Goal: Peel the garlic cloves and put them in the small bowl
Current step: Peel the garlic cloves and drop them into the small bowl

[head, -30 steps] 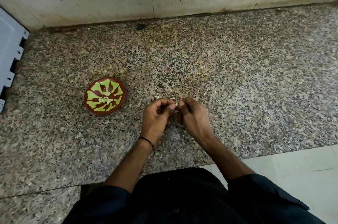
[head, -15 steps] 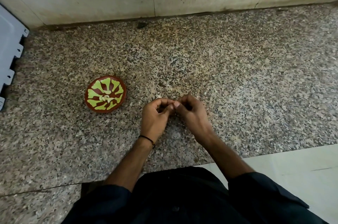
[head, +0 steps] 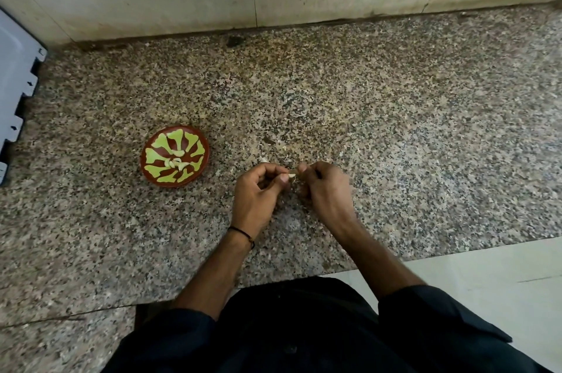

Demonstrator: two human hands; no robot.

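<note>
Pale garlic clove (head: 292, 175), pinched between left hand (head: 258, 193), right hand (head: 327, 187)

Garlic clove (head: 292, 174) largely hidden, right hand (head: 327, 187) slightly blurred, grey panel (head: 15, 74) cropped

1 bowl (head: 155, 156), 2 hands (head: 258, 193)

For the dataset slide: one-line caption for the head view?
Peeling garlic: left hand and right hand pinch a clove over the granite; bowl with peeled cloves sits to their left.
</note>
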